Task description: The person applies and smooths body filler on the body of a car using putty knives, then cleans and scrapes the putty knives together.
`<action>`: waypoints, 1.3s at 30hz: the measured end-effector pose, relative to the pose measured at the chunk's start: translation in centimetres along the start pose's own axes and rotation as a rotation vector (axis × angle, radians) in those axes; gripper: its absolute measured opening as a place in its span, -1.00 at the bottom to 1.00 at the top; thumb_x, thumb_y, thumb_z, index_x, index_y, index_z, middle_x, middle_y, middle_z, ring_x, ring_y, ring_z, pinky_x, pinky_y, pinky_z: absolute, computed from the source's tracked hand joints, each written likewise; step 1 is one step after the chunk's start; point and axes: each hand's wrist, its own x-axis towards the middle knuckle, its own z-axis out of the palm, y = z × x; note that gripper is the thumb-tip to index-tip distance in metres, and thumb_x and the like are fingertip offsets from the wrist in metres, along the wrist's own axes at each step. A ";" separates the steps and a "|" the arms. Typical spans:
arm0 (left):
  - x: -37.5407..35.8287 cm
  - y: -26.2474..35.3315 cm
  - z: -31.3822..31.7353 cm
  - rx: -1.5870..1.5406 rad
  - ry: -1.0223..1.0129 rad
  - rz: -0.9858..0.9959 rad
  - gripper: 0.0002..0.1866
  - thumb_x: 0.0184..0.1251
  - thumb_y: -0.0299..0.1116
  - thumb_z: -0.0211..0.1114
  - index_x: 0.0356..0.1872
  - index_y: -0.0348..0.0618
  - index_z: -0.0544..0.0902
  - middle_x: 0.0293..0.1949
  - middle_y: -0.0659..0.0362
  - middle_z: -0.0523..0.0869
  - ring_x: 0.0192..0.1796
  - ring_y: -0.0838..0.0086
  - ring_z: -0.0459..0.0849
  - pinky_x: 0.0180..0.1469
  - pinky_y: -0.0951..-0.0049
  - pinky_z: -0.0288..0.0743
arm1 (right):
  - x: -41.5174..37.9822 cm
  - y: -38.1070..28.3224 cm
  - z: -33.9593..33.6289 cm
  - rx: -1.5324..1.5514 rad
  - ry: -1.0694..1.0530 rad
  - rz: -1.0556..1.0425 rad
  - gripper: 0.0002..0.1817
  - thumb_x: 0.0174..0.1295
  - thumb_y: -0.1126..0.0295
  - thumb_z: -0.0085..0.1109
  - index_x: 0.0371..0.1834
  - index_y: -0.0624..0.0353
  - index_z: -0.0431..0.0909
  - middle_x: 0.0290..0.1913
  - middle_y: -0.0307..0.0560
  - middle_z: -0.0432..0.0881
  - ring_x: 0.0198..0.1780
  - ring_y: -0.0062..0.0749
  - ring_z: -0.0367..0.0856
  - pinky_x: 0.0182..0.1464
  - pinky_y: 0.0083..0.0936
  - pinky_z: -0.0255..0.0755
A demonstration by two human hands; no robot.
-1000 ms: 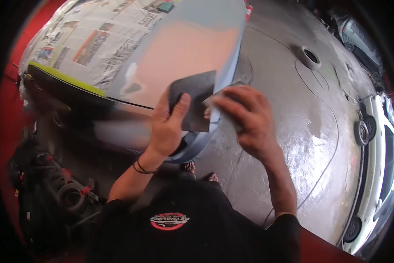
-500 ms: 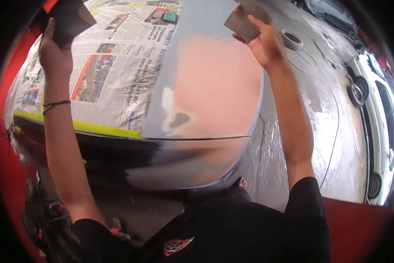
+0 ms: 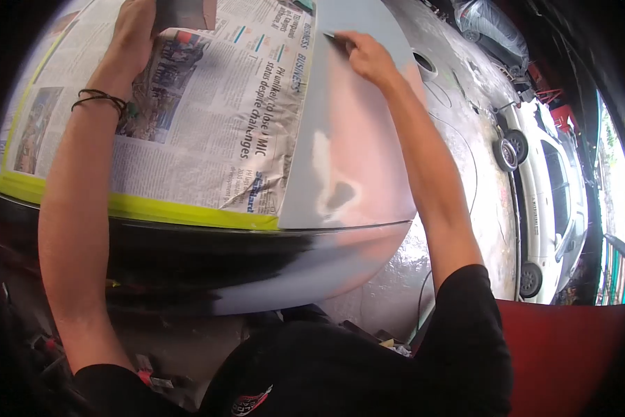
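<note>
My left hand (image 3: 133,38) grips a dark square plate (image 3: 182,12) at the top of the view, over the newspaper masking (image 3: 187,139). My right hand (image 3: 369,59) is closed on a thin flat spreader (image 3: 331,35), seen nearly edge-on. Its tip lies right at the grey-primed car panel (image 3: 309,160), beside the newspaper's edge. A smooth pinkish patch (image 3: 368,146) spreads over the panel below and right of this hand. Lower down, a small dark spot (image 3: 341,196) shows within a whitish ring.
Yellow masking tape (image 3: 187,212) borders the newspaper above the black and grey bumper (image 3: 208,260). To the right, a hose runs over the wet-looking concrete floor (image 3: 458,139). A loose wheel (image 3: 505,154) stands near a white car (image 3: 552,194), and another car (image 3: 489,31) is farther back.
My right hand has come down to the grey panel, turning the spreader from face-on to edge-on. My left hand has moved right over the newspaper with the plate. The view has shifted.
</note>
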 end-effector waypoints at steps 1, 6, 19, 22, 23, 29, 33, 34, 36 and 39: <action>0.7 -0.2 0.3 0.027 0.046 -0.013 -0.59 0.56 -0.12 0.31 0.19 -0.22 0.68 -0.04 0.11 0.78 -0.06 0.32 0.74 -0.03 0.27 0.68 | -2.2 -1.7 -0.5 -0.048 -0.035 0.008 -0.44 0.33 0.55 -0.08 0.38 0.04 0.63 0.05 -0.01 0.74 0.08 -0.15 0.67 0.26 -0.30 0.51; 2.1 -1.9 1.1 0.184 0.098 0.069 -0.55 0.52 -0.15 0.35 0.25 -0.24 0.68 0.03 0.12 0.77 0.09 0.33 0.69 0.10 0.26 0.59 | -3.6 -3.2 -7.7 0.152 -0.351 0.178 -0.41 0.30 0.55 -0.11 0.42 0.12 0.60 0.24 -0.03 0.74 0.23 -0.27 0.65 0.32 -0.37 0.48; 0.7 -2.1 3.0 0.257 -0.011 0.171 -0.52 0.52 -0.18 0.36 0.33 -0.23 0.65 0.14 0.11 0.76 0.16 0.33 0.69 0.26 0.32 0.53 | 9.5 6.8 -0.5 0.280 -0.372 0.073 -0.32 0.12 0.71 -0.14 0.34 0.14 0.66 0.14 -0.08 0.78 0.10 -0.34 0.66 0.18 -0.42 0.53; 0.7 -2.0 2.7 0.283 -0.001 0.150 -0.50 0.52 -0.17 0.36 0.34 -0.22 0.63 0.17 0.09 0.75 0.18 0.32 0.68 0.26 0.31 0.53 | 8.7 6.7 0.8 0.353 -0.358 0.003 -0.32 0.12 0.72 -0.13 0.32 0.15 0.67 0.06 -0.15 0.78 0.06 -0.36 0.65 0.12 -0.44 0.54; 2.1 -2.3 1.9 0.289 -0.013 0.127 -0.50 0.52 -0.16 0.35 0.34 -0.22 0.63 0.17 0.08 0.74 0.18 0.32 0.67 0.25 0.31 0.53 | 8.0 5.8 0.2 0.379 -0.365 0.026 -0.34 0.13 0.72 -0.12 0.32 0.15 0.67 0.05 -0.16 0.78 0.06 -0.36 0.65 0.12 -0.44 0.53; 0.4 -1.9 1.5 0.321 -0.122 0.161 -0.51 0.54 -0.11 0.32 0.30 -0.22 0.65 0.13 0.07 0.76 0.15 0.32 0.67 0.24 0.30 0.51 | -1.7 -0.9 -3.3 0.223 -0.405 0.141 -0.35 0.17 0.67 -0.13 0.36 0.15 0.63 0.16 -0.03 0.75 0.16 -0.23 0.66 0.28 -0.37 0.49; 1.2 -2.7 1.3 0.311 -0.134 0.209 -0.51 0.54 -0.08 0.31 0.30 -0.22 0.66 0.09 0.08 0.77 0.13 0.32 0.68 0.23 0.30 0.51 | -14.7 -12.3 -6.2 0.071 -0.169 0.036 -0.44 0.20 0.62 -0.05 0.25 0.05 0.69 0.10 0.03 0.75 0.13 -0.01 0.68 0.27 -0.19 0.52; 1.9 -2.9 1.1 0.313 -0.116 0.173 -0.51 0.54 -0.09 0.32 0.30 -0.22 0.66 0.09 0.08 0.77 0.13 0.32 0.68 0.23 0.29 0.51 | -17.9 -15.1 -6.7 0.016 -0.077 0.020 -0.54 0.28 0.54 0.04 0.20 -0.01 0.73 0.08 0.05 0.76 0.13 0.10 0.68 0.25 -0.10 0.54; 3.2 -3.2 0.7 0.323 -0.072 0.099 -0.51 0.54 -0.09 0.32 0.30 -0.22 0.66 0.10 0.09 0.77 0.13 0.32 0.68 0.21 0.29 0.52 | -21.5 -20.1 -8.8 -0.059 -0.105 0.125 -0.60 0.33 0.51 0.08 0.16 -0.03 0.75 0.06 0.04 0.75 0.08 0.06 0.69 0.21 -0.07 0.55; 1.7 -2.6 1.2 0.325 -0.085 0.154 -0.51 0.53 -0.10 0.32 0.30 -0.21 0.66 0.11 0.09 0.77 0.13 0.31 0.68 0.21 0.28 0.53 | -20.3 -17.3 -10.9 0.119 -0.176 0.135 -0.49 0.25 0.62 -0.01 0.21 0.04 0.73 0.05 0.06 0.74 0.05 -0.07 0.71 0.22 -0.22 0.56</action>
